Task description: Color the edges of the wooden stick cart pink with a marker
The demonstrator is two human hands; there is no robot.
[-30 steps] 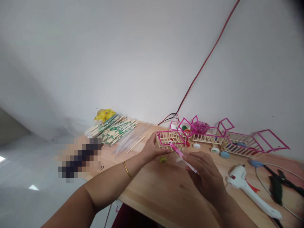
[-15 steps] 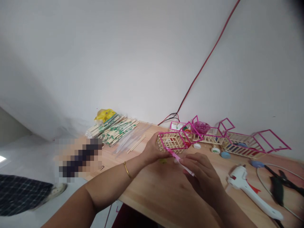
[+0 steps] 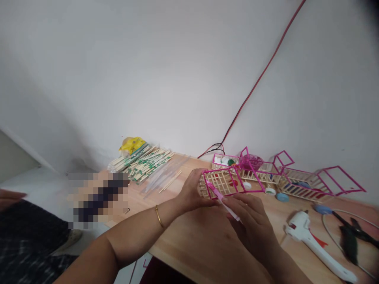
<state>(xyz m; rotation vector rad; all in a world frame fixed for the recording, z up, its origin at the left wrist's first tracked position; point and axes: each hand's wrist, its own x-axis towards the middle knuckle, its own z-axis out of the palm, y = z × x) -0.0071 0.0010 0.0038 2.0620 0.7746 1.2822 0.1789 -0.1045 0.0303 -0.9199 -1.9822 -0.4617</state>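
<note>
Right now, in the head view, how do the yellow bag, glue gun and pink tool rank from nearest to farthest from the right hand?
1. Pink tool: in the grip of the right hand.
2. Glue gun: to that hand's right.
3. Yellow bag: far left, at the back.

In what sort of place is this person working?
Probably a craft workspace: the table bears a white glue gun, a pile of wooden sticks and stick-built frames with pink edges.
</note>
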